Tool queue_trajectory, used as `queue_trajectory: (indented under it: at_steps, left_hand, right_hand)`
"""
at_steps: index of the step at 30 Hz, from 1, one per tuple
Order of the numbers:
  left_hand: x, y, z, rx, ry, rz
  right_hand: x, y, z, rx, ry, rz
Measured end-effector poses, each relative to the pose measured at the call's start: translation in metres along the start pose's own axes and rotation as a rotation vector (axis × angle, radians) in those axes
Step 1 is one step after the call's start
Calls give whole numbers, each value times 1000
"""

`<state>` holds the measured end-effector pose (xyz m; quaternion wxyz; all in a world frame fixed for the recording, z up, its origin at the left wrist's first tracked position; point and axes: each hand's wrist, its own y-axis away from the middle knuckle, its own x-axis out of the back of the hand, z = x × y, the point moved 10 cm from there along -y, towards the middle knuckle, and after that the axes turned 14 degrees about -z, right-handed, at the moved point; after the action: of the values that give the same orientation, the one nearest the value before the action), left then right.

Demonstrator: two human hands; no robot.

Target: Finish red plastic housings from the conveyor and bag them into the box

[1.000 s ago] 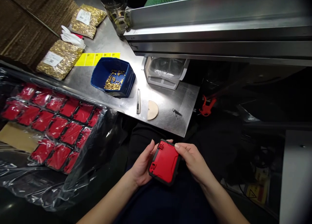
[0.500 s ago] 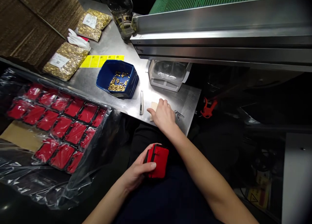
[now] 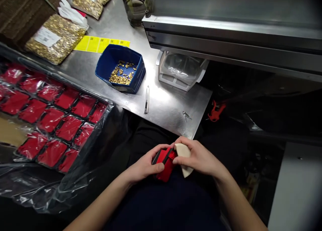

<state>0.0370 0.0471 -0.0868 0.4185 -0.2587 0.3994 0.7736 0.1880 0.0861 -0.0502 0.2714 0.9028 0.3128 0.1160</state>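
Low over my lap, my left hand (image 3: pixel 147 165) is wrapped round a red and black plastic part (image 3: pixel 163 174), thumb on its front. There seems to be more than one piece in that grip. Close against it on the right, my right hand (image 3: pixel 202 157) pinches a cream-coloured cloth pad (image 3: pixel 184 153), and its fingertips meet the part's upper right edge. On the metal table (image 3: pixel 166 110) ahead lie a slim utility knife (image 3: pixel 146 99) and a small nail clipper (image 3: pixel 186 115).
A blue bin (image 3: pixel 139 78) holds small brass pieces; a grey bin (image 3: pixel 173 83) with plastic bags stands right of it. Yellow labels (image 3: pixel 92 44) and a bag of brass pieces (image 3: pixel 60 40) lie behind. At left, a plastic-lined box holds wrapped red parts (image 3: pixel 67 127). A metal rail (image 3: pixel 226 36) overhangs the table.
My right hand has picked the cream pad up off the table and brought it down to the red part. My left hand has tilted the part. The view has shifted lower.
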Motion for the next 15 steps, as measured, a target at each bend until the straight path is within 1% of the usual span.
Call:
queue_trajectory:
  at_steps: [1, 3, 5, 7, 9, 12, 13, 15]
  left_hand:
    - [-1, -3, 0, 15, 5, -19]
    - [-2, -7, 1, 20, 72, -40]
    - [-4, -9, 5, -24, 168, -62]
    - [-3, -9, 13, -109, 177, -68]
    - [3, -7, 20, -200, 85, 10]
    - [13, 0, 33, -356, -68, 208]
    - [13, 1, 35, -397, -74, 254]
    - [10, -2, 32, -431, -1, 294]
  right_hand:
    - [-5, 5, 10, -32, -67, 9]
    - [-6, 11, 31, -65, -227, 92]
    - [-6, 14, 51, -63, -428, 175]
    - [-9, 17, 68, -46, -640, 253]
    - [-16, 20, 76, -25, -823, 319]
    - [-33, 20, 71, 32, -981, 351]
    - [-39, 19, 67, 50, -996, 350]
    - [-49, 17, 61, 57, -984, 342]
